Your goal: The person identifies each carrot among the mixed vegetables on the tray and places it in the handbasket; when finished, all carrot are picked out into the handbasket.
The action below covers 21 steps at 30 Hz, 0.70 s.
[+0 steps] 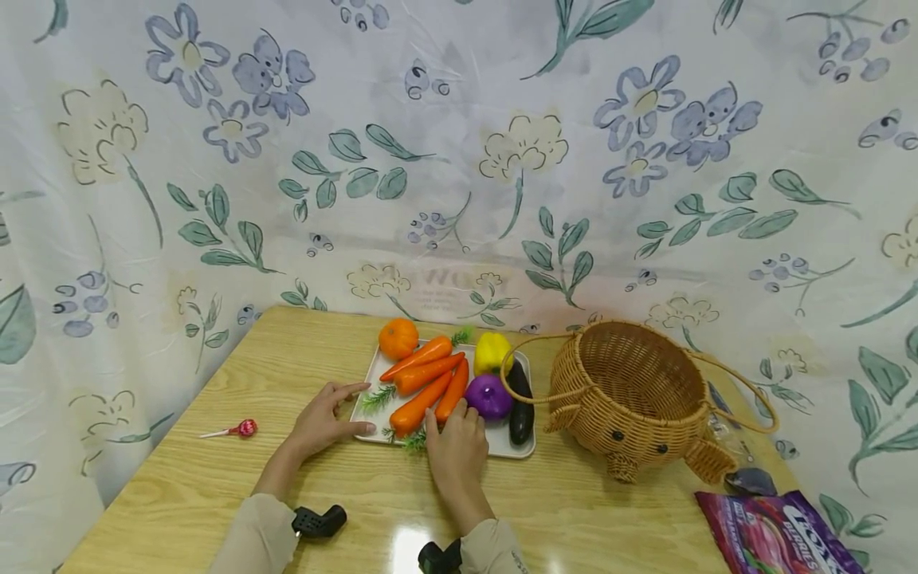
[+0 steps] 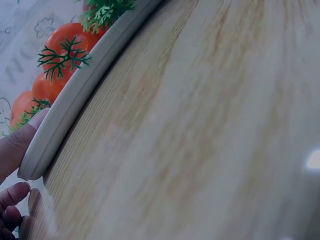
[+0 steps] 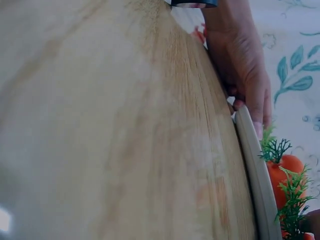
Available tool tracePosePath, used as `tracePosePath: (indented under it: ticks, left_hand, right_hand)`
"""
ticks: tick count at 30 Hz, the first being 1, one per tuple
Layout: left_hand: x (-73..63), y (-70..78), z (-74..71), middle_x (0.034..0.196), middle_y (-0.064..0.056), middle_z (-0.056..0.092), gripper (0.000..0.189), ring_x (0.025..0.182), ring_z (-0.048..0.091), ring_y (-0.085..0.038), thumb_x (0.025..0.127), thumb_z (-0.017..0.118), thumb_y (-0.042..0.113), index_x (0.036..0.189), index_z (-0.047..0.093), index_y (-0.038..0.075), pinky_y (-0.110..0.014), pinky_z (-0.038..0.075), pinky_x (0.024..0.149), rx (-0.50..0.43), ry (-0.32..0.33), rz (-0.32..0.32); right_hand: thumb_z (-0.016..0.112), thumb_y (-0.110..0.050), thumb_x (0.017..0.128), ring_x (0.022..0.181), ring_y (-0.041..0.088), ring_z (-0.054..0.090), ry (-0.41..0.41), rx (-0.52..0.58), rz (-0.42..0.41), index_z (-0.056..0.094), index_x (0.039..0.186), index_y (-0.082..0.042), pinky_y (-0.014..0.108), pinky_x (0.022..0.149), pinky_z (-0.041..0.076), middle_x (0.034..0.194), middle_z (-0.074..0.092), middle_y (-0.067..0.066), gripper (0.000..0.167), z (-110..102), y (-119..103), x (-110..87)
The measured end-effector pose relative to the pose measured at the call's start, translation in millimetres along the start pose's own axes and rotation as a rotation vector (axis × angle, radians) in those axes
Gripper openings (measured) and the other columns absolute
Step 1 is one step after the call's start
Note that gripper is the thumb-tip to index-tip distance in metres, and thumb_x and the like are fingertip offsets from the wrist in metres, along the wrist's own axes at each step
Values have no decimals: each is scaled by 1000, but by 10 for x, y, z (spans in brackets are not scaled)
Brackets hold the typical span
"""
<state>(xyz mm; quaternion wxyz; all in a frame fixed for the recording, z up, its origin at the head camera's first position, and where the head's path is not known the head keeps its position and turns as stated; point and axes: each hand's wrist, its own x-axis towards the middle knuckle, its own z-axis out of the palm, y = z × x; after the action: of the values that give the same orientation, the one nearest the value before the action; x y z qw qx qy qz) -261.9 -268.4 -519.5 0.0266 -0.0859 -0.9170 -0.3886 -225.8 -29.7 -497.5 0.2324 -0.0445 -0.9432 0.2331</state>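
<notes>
My left hand [image 1: 326, 418] grips the left end of a white tray [image 1: 495, 443]. In the left wrist view, its thumb [image 2: 20, 142] lies over the tray rim [image 2: 75, 97], with the other fingers at the outer side. My right hand [image 1: 459, 450] reaches over the tray's front edge, thumb and fingers around the leafy end of an orange carrot [image 1: 455, 387], its top hidden by the hand. More carrots [image 1: 419, 408] lie beside it. Also on the tray are an orange pumpkin [image 1: 398, 339], a yellow pepper [image 1: 492, 351], a purple onion-like vegetable [image 1: 489, 397] and a dark eggplant [image 1: 522, 406].
A wicker animal-faced basket [image 1: 631, 406] stands right of the tray, one handle [image 1: 504, 375] overlapping the tray in the head view. A red lollipop [image 1: 246, 429] lies at left. A purple candy bag [image 1: 774, 532] lies front right. A floral curtain [image 1: 459, 183] hangs behind the table.
</notes>
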Motion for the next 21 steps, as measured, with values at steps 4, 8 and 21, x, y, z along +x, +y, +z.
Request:
tracePosePath:
  ticks: [4, 8, 21]
  left_hand:
    - [-1, 16, 3, 97, -4, 44, 75, 74, 35, -18, 73, 85, 43, 139, 59, 20, -30, 27, 63, -1, 1, -3]
    - [-5, 22, 2, 98, -4, 44, 76, 74, 35, -18, 73, 85, 43, 139, 59, 20, -30, 28, 63, -1, 1, 1]
    - [-3, 7, -17, 96, -4, 44, 74, 73, 35, -15, 72, 85, 44, 138, 60, 19, -29, 28, 63, 6, 13, 4]
  right_hand:
    - [75, -45, 84, 80, 34, 61, 54, -29, -23, 65, 112, 8, 45, 67, 54, 90, 65, 20, 61, 17, 9, 2]
    - [78, -42, 82, 77, 34, 61, 93, -33, -31, 66, 108, 8, 44, 64, 53, 86, 65, 20, 58, 38, 17, 3]
    - [80, -29, 79, 65, 38, 61, 56, 122, 46, 67, 97, 4, 49, 61, 51, 78, 60, 17, 40, -48, 42, 11]
